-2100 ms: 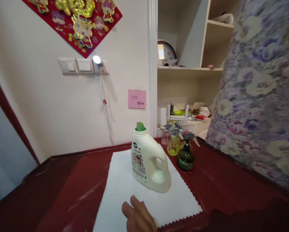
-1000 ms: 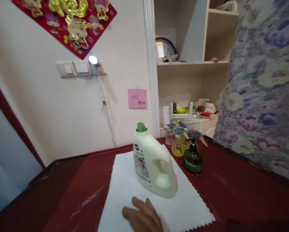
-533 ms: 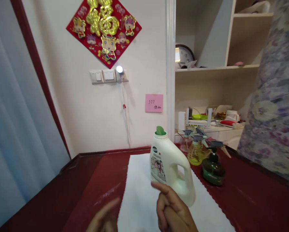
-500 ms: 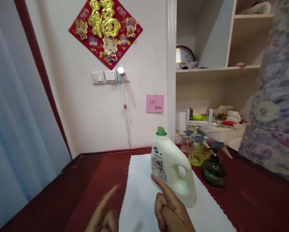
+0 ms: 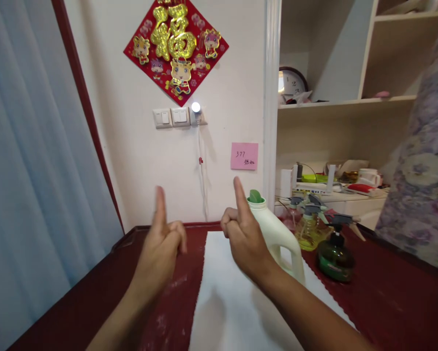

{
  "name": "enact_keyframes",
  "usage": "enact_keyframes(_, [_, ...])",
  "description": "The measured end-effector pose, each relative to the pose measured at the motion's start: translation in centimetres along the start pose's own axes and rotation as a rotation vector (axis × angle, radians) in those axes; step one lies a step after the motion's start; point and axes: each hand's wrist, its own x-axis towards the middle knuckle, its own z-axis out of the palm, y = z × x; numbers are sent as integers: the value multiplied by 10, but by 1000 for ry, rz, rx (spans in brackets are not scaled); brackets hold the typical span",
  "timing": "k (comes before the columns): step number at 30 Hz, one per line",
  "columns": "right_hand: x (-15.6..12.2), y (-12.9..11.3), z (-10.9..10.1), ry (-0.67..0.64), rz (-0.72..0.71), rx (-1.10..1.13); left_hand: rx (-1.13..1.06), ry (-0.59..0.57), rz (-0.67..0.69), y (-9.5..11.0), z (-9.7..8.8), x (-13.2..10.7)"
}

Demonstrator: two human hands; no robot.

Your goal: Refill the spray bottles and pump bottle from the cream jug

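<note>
My left hand is raised over the red table, its index finger stretched up and the other fingers curled. Nothing is in it. My right hand makes the same shape, index finger up, also holding nothing. Behind it stands a pale green detergent jug with a green cap piece in its neck. The right hand and forearm hide the jug's front label and base; whether they touch it I cannot tell. The jug stands on a white cloth with a scalloped edge.
Right of the jug are a dark green pump bottle and several spray bottles with yellow liquid. A pink note is on the wall. A blue curtain hangs left, a floral curtain right. Shelves stand behind.
Both hands have risen and reached forward, from low in view to pointing upward. The right hand now covers the jug's front. The view has shifted slightly left.
</note>
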Motion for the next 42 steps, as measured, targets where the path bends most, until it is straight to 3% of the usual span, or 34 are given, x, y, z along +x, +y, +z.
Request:
enact_keyframes(4, [15, 6, 9, -117, 97, 129, -36, -100, 11, -12, 6, 16])
enact_keyframes(11, [0, 14, -2, -97, 129, 169, -69, -96, 31, -15, 6, 5])
enact_keyframes(16, [-7, 15, -15, -174, 255, 239, -119, -90, -13, -19, 6, -2])
enact_keyframes(19, [-23, 14, -29, -251, 328, 174, -103, -98, -68, -32, -1, -14])
enact_keyframes(21, [-39, 17, -41, -340, 328, 36, 14, -167, -92, -47, -7, -27])
enact_keyframes(26, [-102, 49, -60, -690, 197, -433, 440, -631, 3, -96, -18, -71])
enact_keyframes(28, [-129, 68, -60, -792, 73, -678, 590, -745, 20, -111, -18, -87])
enact_keyframes(31, [-160, 93, -54, -791, -138, -944, 794, -775, 56, -122, -13, -100])
enact_keyframes(35, [-178, 114, -42, -694, -330, -1044, 1043, -849, 60, -128, -3, -99])
enact_keyframes(42, [-177, 119, -39, -658, -322, -1016, 1126, -857, 93, -139, 3, -93])
